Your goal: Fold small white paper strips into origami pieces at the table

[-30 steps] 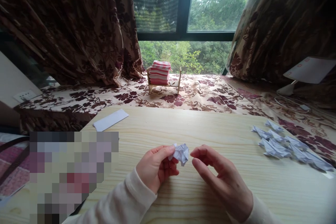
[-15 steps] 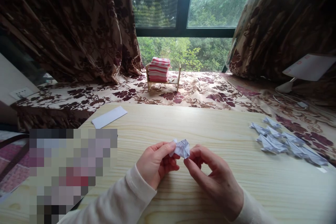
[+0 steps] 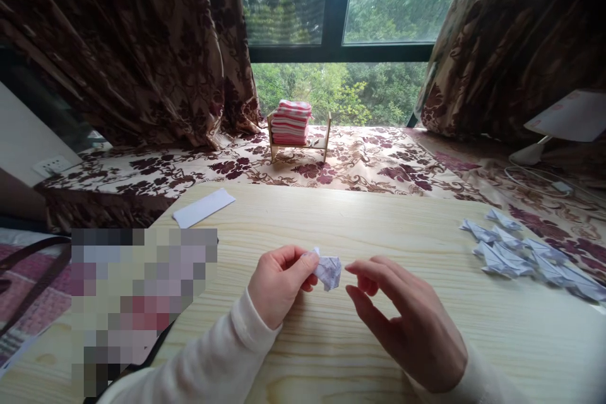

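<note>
My left hand [image 3: 284,281] pinches a small piece of folded white paper [image 3: 329,273] between thumb and fingers, above the middle of the wooden table [image 3: 293,360]. The paper has creases and several angled edges; its left end is hidden by my fingers. Just to the right, my right hand [image 3: 402,315] is apart from the paper, thumb and forefinger separated with nothing between them. A group of several folded white paper pieces [image 3: 504,259] lies at the table's right side.
A flat white paper strip [image 3: 204,207] lies at the table's far left. A blurred-out object [image 3: 146,303] covers the left side. Beyond the table, a small wooden stand [image 3: 326,139] holds pink-striped folded cloths [image 3: 291,123]. A lamp [image 3: 565,117] stands at the right.
My right hand has let go of the paper's right edge and drawn back to the right, its fingers parting. The left hand keeps its pinch. The whole view has shifted slightly.
</note>
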The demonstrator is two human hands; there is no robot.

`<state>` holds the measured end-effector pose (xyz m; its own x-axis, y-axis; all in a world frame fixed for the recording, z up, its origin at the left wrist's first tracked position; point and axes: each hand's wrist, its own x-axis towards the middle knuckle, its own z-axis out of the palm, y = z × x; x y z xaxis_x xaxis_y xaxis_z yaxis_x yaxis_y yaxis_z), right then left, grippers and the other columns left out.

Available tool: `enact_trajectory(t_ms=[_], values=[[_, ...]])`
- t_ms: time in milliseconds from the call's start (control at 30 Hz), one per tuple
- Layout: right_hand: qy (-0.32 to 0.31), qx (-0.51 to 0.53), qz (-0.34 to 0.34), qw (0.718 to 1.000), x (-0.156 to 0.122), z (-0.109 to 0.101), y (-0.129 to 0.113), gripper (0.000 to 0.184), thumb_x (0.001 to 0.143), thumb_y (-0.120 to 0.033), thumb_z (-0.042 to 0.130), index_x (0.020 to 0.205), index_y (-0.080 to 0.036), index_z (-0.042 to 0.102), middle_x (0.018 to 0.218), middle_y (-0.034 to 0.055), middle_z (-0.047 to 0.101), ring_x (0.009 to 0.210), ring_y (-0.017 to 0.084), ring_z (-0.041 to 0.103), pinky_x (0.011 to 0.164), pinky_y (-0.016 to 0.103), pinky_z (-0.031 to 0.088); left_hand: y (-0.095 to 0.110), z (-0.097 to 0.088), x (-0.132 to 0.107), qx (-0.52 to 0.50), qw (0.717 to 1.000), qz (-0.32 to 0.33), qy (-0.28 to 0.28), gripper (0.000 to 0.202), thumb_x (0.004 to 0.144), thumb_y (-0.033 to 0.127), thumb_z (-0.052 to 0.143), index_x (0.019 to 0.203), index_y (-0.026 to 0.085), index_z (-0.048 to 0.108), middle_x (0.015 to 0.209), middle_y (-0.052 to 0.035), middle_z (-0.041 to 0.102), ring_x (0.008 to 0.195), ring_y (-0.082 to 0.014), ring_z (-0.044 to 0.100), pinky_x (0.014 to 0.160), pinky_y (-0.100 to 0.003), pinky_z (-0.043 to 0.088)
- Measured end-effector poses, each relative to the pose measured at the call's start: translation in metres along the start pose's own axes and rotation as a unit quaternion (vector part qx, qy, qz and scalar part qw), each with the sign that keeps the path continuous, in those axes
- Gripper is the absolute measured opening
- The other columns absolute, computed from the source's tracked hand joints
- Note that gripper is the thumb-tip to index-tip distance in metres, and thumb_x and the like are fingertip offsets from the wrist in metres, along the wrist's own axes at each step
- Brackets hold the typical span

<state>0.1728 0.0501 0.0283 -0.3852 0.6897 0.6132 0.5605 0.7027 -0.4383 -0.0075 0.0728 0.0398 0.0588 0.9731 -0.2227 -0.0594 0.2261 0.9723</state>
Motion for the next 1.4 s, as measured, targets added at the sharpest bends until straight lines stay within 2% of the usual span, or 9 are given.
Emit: enact_trajectory(t_ms=[167, 433, 533, 700, 933, 1167, 1400], values=[[-0.042, -0.035, -0.032, 0.998, 0.000, 0.003, 0.001, 0.018, 0.087, -0.010, 0.049, 0.101, -0.021, 0.055, 0.079, 0.0032, 0.059, 0.066, 0.015, 0.052, 0.058, 0.027, 0.041, 0.001, 0.002, -0.003, 0.037, 0.999, 0.005, -0.025, 0.025, 0.068, 0.035, 0.064, 0.056, 0.013, 0.061, 0.045, 0.0023, 0.054, 0.048, -0.0093, 0.048, 0.051, -0.021, 0.037], [-0.074, -0.063, -0.065, 0.993, 0.002, 0.002, -0.005, 0.015, 0.087, -0.011, 0.047, 0.089, -0.019, 0.059, 0.072, 0.0028, 0.058, 0.062, 0.014, 0.050, 0.055, 0.027, 0.038, 0.000, 0.002, -0.003, 0.040, 0.998, 0.013, -0.041, 0.029, 0.070, 0.033, 0.064, 0.048, 0.015, 0.056, 0.042, 0.0035, 0.049, 0.044, -0.0078, 0.042, 0.048, -0.021, 0.034], [-0.067, -0.047, -0.056, 0.995, 0.002, 0.003, -0.005, 0.017, 0.088, -0.011, 0.046, 0.088, -0.020, 0.060, 0.075, 0.0036, 0.057, 0.064, 0.014, 0.051, 0.056, 0.026, 0.040, 0.000, 0.002, -0.002, 0.029, 0.999, 0.015, -0.043, 0.030, 0.069, 0.034, 0.065, 0.048, 0.015, 0.056, 0.042, 0.0031, 0.048, 0.045, -0.0078, 0.042, 0.048, -0.021, 0.036], [-0.033, 0.016, -0.023, 0.999, 0.001, 0.004, -0.003, 0.016, 0.084, -0.007, 0.050, 0.090, -0.020, 0.058, 0.086, 0.0061, 0.055, 0.073, 0.015, 0.053, 0.060, 0.026, 0.045, -0.001, 0.000, 0.000, -0.011, 0.998, 0.007, -0.053, 0.035, 0.070, 0.045, 0.062, 0.055, 0.014, 0.059, 0.049, 0.0018, 0.051, 0.046, -0.0091, 0.045, 0.049, -0.022, 0.040], [0.024, 0.071, -0.008, 0.997, 0.005, 0.003, 0.001, 0.019, 0.084, -0.005, 0.052, 0.095, -0.021, 0.055, 0.091, 0.0068, 0.057, 0.083, 0.017, 0.057, 0.070, 0.031, 0.050, -0.005, -0.001, -0.005, -0.002, 0.999, 0.027, -0.017, 0.030, 0.071, 0.042, 0.062, 0.067, 0.012, 0.067, 0.054, 0.0016, 0.052, 0.050, -0.0106, 0.049, 0.053, -0.023, 0.040], [0.041, 0.051, 0.000, 0.998, 0.004, 0.007, -0.001, 0.017, 0.085, -0.008, 0.052, 0.095, -0.020, 0.058, 0.092, 0.0084, 0.058, 0.085, 0.019, 0.059, 0.070, 0.032, 0.052, -0.005, 0.009, -0.024, -0.003, 0.998, 0.049, 0.029, 0.026, 0.073, 0.038, 0.060, 0.062, 0.014, 0.063, 0.054, 0.0016, 0.052, 0.052, -0.0112, 0.047, 0.055, -0.023, 0.039], [0.050, 0.018, -0.019, 0.998, 0.001, 0.015, -0.005, 0.019, 0.083, -0.012, 0.056, 0.099, -0.022, 0.059, 0.097, 0.0095, 0.058, 0.087, 0.021, 0.060, 0.070, 0.033, 0.053, -0.009, 0.009, -0.028, -0.026, 0.998, 0.033, 0.054, 0.030, 0.072, 0.042, 0.058, 0.056, 0.017, 0.057, 0.054, 0.0006, 0.051, 0.052, -0.0123, 0.048, 0.054, -0.025, 0.040]])
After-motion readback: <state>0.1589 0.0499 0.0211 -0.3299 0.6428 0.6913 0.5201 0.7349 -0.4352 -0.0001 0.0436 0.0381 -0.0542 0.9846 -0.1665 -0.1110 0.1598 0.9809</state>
